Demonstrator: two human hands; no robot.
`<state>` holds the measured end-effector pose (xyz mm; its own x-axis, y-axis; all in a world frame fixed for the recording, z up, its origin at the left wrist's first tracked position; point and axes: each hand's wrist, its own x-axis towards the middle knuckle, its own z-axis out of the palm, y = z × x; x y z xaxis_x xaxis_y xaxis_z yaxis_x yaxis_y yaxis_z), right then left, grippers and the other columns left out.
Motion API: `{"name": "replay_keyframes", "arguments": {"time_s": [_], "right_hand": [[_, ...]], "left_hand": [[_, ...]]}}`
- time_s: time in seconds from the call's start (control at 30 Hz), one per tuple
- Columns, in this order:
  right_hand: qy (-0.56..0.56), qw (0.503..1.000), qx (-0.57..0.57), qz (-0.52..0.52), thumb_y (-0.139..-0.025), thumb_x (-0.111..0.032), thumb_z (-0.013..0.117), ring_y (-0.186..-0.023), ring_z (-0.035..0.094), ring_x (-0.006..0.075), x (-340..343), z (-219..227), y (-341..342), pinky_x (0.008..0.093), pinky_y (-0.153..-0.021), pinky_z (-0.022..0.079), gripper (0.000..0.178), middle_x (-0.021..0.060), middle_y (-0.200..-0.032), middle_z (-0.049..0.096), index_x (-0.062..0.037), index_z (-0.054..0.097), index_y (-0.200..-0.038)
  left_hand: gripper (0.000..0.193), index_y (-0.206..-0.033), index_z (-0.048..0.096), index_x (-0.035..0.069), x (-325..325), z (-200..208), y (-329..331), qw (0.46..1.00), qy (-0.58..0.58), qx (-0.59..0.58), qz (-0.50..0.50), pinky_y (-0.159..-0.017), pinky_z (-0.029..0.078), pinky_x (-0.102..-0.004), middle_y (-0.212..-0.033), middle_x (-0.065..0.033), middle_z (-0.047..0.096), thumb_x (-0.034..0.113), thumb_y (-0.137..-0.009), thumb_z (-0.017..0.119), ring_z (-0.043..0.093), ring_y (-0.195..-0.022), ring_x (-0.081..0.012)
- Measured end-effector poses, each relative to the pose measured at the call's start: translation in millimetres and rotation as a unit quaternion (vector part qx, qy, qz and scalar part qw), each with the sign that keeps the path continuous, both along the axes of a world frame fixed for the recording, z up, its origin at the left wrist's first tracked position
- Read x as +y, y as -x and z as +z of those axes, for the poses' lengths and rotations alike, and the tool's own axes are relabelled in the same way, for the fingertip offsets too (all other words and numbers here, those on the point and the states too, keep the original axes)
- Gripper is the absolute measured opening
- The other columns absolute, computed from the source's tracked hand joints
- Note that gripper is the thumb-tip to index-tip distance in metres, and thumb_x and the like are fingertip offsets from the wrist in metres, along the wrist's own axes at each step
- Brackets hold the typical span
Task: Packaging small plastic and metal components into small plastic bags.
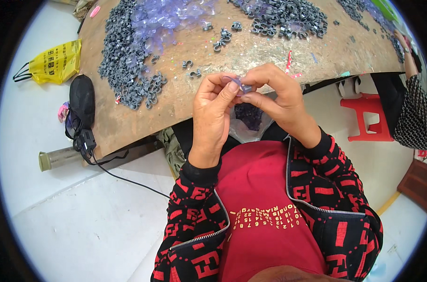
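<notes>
Both hands meet in front of my chest, just over the near edge of the wooden table (176, 101). Between thumb and fingers my left hand (213, 103) pinches a clear purple plastic piece (237, 82). My right hand (281, 96) grips a small grey plastic clip (246, 88), pressed up against the purple piece. Fingertips partly hide both parts, so I cannot tell whether they are joined. Beneath the hands a clear plastic bag (244, 133) holds dark purple pieces (249, 116).
A heap of grey clips (124, 56) and purple pieces (164, 21) lies at the far left, another clip heap (288, 19) farther right. A yellow bag (58, 61) and black pouch (82, 101) are left. Near a red stool (368, 117), a person's patterned sleeve (413, 113) shows.
</notes>
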<state>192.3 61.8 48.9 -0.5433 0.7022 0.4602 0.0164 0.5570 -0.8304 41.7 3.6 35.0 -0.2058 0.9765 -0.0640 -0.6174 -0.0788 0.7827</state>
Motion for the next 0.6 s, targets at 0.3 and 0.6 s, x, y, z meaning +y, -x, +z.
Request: {"name": "replay_keyframes", "arguments": {"time_s": [0.3, 0.6], "right_hand": [[0.289, 0.947, 0.137, 0.034, -0.089, -0.002, 0.058, -0.09, 0.06, 0.0137, 1, 5, -8, 0.0266, -0.082, 0.049, 0.024, 0.0079, -0.104, 0.059, 0.0027, 0.056, -0.112], [0.198, 0.976, 0.089, -0.005, -0.087, 0.0, 0.06, -0.091, 0.057, 0.0107, -5, 6, -6, 0.0226, -0.08, 0.047, 0.022, 0.003, -0.097, 0.057, 0.0013, 0.059, -0.108]], "left_hand": [[0.02, -0.105, 0.056, 0.006, -1, -7, 7, 0.983, 0.025, -0.149, -0.101, -0.068, 0.048, -0.0249, -0.093, -0.0071, 0.059, 0.004, -0.086, 0.063, 0.057, -0.079, -0.0142], [0.018, -0.104, 0.057, 0.003, -5, 0, 1, 1.0, 0.001, 0.001, -0.026, -0.068, 0.048, -0.0253, -0.089, -0.005, 0.06, 0.006, -0.087, 0.063, 0.058, -0.077, -0.0124]]}}
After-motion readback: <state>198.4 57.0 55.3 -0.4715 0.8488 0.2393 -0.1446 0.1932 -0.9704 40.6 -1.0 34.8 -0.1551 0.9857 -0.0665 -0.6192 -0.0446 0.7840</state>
